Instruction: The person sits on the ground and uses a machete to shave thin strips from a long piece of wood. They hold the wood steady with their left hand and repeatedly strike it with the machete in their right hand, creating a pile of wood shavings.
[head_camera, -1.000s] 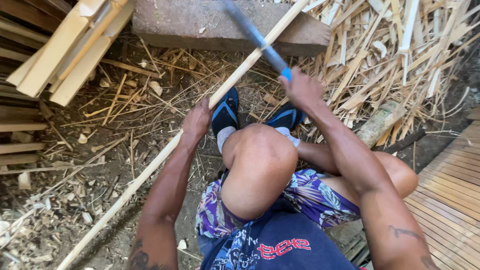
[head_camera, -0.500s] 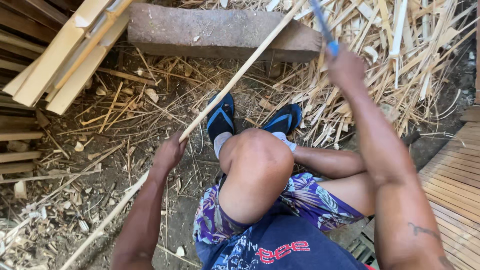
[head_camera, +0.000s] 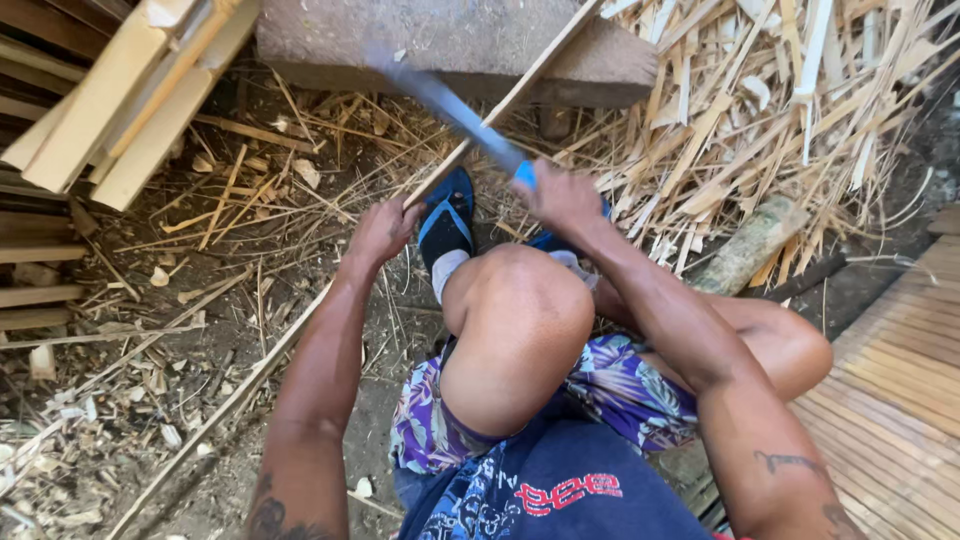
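My left hand (head_camera: 380, 232) grips the long stick (head_camera: 500, 105), running from seven to one o'clock, top cut off. My right hand (head_camera: 562, 195) clenches the knife (head_camera: 450, 108), its blade blurred.

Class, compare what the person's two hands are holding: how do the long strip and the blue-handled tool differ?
The left hand grips a long, thin, pale strip resting against the block. The right hand grips a shorter blue-handled blade, blurred and off the block. Both cross above the block.
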